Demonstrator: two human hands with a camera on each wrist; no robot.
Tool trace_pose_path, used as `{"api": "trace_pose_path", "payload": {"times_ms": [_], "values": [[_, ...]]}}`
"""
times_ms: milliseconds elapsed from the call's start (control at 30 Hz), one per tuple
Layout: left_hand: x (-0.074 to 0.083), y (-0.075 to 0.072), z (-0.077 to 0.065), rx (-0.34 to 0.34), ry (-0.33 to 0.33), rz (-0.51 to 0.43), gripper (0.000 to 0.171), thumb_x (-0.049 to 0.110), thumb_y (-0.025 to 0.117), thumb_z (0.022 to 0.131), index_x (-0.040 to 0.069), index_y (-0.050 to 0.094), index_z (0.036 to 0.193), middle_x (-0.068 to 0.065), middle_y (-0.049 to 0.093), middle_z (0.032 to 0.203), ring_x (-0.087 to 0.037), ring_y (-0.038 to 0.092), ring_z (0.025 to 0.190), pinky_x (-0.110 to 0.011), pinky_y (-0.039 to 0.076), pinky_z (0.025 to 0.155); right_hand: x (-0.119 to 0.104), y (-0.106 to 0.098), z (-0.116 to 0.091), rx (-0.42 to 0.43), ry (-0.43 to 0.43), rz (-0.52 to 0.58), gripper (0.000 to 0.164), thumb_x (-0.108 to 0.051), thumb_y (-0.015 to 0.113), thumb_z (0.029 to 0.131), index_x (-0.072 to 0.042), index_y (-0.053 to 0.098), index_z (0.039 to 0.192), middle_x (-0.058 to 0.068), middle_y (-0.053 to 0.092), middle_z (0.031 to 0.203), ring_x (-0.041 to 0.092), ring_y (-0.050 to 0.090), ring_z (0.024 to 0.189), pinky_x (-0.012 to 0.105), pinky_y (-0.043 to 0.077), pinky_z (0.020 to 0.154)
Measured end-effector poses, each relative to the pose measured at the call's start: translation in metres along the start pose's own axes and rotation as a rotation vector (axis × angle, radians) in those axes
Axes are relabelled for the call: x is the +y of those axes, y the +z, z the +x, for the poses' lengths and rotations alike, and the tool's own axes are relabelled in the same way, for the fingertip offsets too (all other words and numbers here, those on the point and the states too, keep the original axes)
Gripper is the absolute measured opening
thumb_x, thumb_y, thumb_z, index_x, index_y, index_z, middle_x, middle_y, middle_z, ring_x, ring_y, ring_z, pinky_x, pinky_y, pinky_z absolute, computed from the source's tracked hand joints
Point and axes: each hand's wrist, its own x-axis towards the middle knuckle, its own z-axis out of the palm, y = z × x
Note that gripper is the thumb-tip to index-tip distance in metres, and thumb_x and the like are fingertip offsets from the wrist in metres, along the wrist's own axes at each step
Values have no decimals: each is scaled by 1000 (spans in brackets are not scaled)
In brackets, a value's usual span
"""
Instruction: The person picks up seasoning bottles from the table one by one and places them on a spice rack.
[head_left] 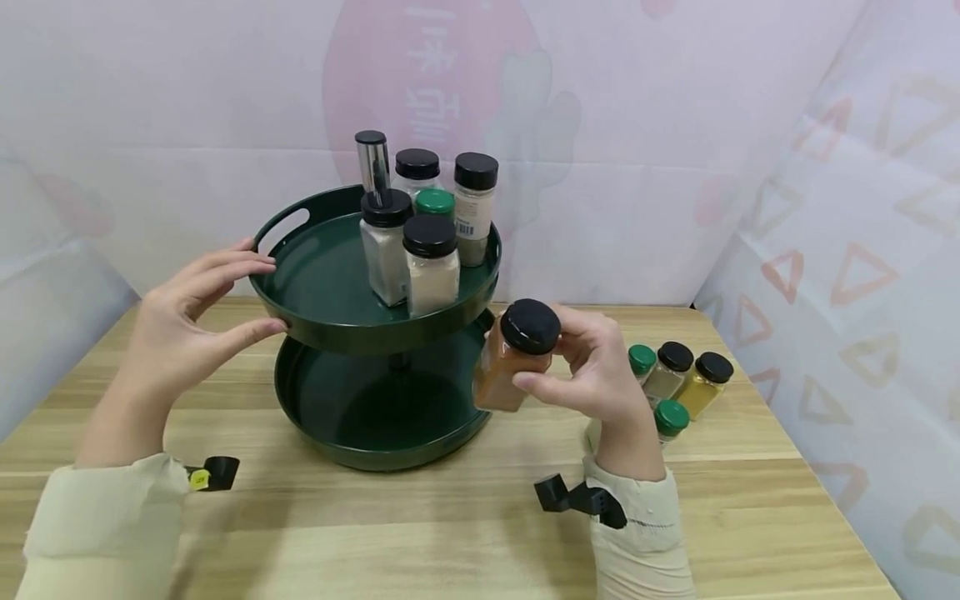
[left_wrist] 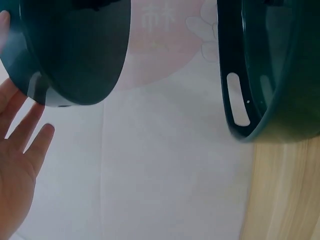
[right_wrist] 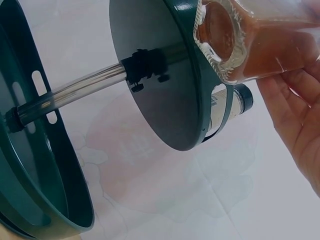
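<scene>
my right grip [head_left: 596,367] clasps the orange-brown spice jar [head_left: 510,367]; my left grip [head_left: 176,325], fingers extended, should lightly steady the green upper tray [head_left: 322,267].

Trays [head_left: 322,267] are dark green, the near jar [head_left: 498,375] orange-brown, its lid [head_left: 530,327] black. Sleeves [head_left: 108,525] are cream, the table [head_left: 420,533] tan wood-grain, the right wall [head_left: 855,367] white with reddish triangles.

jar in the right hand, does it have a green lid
No, the jar held in the right hand has a black lid.
</scene>
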Motion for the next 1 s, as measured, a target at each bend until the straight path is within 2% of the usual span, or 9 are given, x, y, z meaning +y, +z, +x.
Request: {"api": "trace_pose_path", "payload": {"times_ms": [200, 333, 500, 600, 800, 867, 933, 1000], "values": [[1, 13, -5, 74, 31, -41, 57, -19, 82, 65, -5, 68, 118, 8, 61, 134, -11, 46, 140, -11, 39, 108, 0, -1, -1, 0, 15, -15, 41, -24, 79, 86, 8, 66, 109, -8, 70, 105, 9, 63, 84, 23, 60, 75], [2, 19, -10, 121, 21, -78, 54, -18, 81, 67, -7, 67, 118, 9, 63, 129, -12, 46, 140, -12, 39, 108, 1, -2, -2, 0, 13, -15, 40, -25, 79, 86, 6, 67, 109, -8, 70, 104, 9, 64, 84, 23, 60, 74], [5, 26, -13, 170, 41, -96, 51, -14, 84, 67, -9, 68, 114, 11, 64, 124, -14, 48, 139, -14, 41, 107, 0, -3, -2, 9, 4, -12, 41, -26, 78, 86, 3, 68, 112, -8, 71, 104, 7, 66, 85, 23, 60, 73], [11, 26, -14, 179, 38, -62, 49, -14, 84, 65, -8, 70, 112, 13, 64, 119, -13, 49, 138, -13, 42, 107, 0, -4, -1, 9, 0, -7, 40, -25, 79, 86, 2, 69, 113, -8, 71, 105, 7, 67, 86, 23, 60, 75], [27, 28, -16, 202, 48, 127, 52, -7, 91, 57, 3, 76, 105, 27, 60, 110, -2, 51, 133, -9, 37, 106, 0, -3, 1, 5, -7, 7, 39, -25, 79, 85, 1, 69, 112, -8, 71, 105, 8, 66, 85, 23, 60, 74], [32, 31, -17, 226, 68, 167, 50, -1, 93, 55, 5, 77, 102, 21, 63, 108, -3, 52, 129, -11, 36, 106, 1, -3, 1, 5, -6, 5, 40, -25, 79, 85, 3, 68, 112, -7, 71, 106, 8, 65, 86, 24, 60, 76], [36, 36, -18, 251, 90, 186, 46, 5, 95, 56, 4, 77, 99, 9, 68, 103, -7, 52, 122, -13, 35, 104, 1, -3, 1, 5, -4, -1, 41, -25, 79, 85, 4, 68, 113, -8, 70, 107, 7, 65, 87, 24, 60, 77], [40, 39, -18, 266, 105, 200, 41, 21, 94, 64, 3, 78, 97, -5, 71, 99, -9, 51, 115, -15, 35, 102, 1, -3, 0, 8, -3, -1, 41, -25, 79, 85, 3, 68, 113, -8, 71, 107, 7, 66, 87, 24, 60, 76]]}}
